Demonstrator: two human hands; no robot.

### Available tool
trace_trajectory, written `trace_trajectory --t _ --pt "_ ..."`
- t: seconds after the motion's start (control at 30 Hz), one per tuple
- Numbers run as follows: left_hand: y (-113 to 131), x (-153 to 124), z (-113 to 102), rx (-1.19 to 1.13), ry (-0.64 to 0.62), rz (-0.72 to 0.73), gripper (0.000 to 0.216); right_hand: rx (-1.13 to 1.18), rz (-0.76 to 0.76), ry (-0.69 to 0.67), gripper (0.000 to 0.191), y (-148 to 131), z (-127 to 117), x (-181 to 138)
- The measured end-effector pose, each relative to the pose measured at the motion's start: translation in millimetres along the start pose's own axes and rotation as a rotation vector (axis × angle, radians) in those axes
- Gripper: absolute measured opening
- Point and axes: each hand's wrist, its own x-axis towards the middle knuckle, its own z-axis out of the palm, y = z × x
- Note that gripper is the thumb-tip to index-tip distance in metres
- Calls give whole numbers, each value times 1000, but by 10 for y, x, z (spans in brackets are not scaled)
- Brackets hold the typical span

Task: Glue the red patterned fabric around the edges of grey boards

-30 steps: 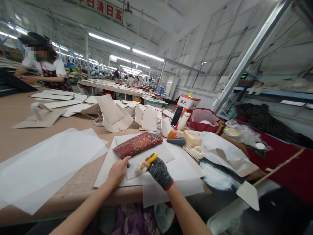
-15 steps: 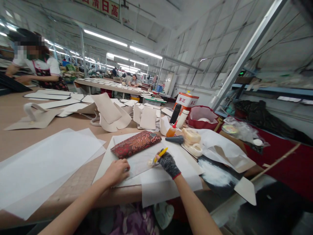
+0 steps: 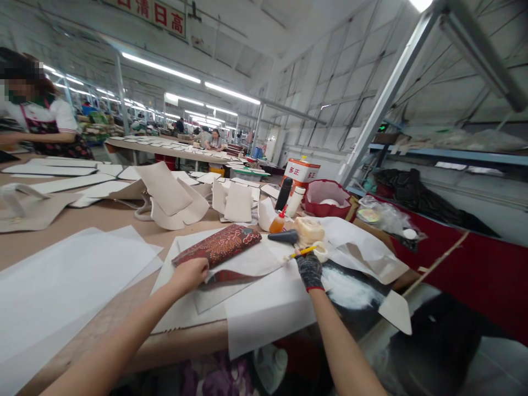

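My left hand [image 3: 193, 275] is closed on the near edge of a patterned red-brown sheet with a pale back, lifting it so a strip of its printed side [image 3: 233, 275] shows underneath. Above it lies the rolled or folded patterned part [image 3: 218, 245]. My right hand [image 3: 309, 269], in a dark grey glove with bare fingertips, grips a yellow-handled brush [image 3: 304, 252]. The brush points left, its pale tip close to the sheet's right end. White paper [image 3: 268, 308] lies under the work and hangs over the table edge. Just beyond the brush sits a cream tape roll [image 3: 320, 251].
Behind the work stand an orange glue bottle [image 3: 278, 223], a dark handled tool [image 3: 284, 237] and a yellowish block [image 3: 308, 230]. A black piece with white powder [image 3: 350, 289] lies to the right. Cream panels [image 3: 173, 195] stand at the back. A co-worker [image 3: 45, 115] is far left.
My left hand has gone from lying on the sheet to pinching and raising its edge. My right hand has moved the brush right, off the sheet's middle. The view has shifted right.
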Motion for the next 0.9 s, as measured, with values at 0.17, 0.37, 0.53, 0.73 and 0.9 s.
trace_trajectory --t 0.17,0.37,0.53,0.73,0.9 --pt "-288 258 -19 -30 117 -239 25 396 16 -283 38 -419 227 -398" --pt "-502 133 -40 -41 179 -318 32 194 90 -324 33 -224 140 -222" --pt "-325 -191 52 110 417 -56 36 63 76 -156 33 -288 36 -111" --pt "-83 -389 470 63 178 170 35 454 -104 -604 26 -950 558 -1049" --pt "-101 -429 519 2 156 126 35 132 -25 -431 15 -755 255 -634"
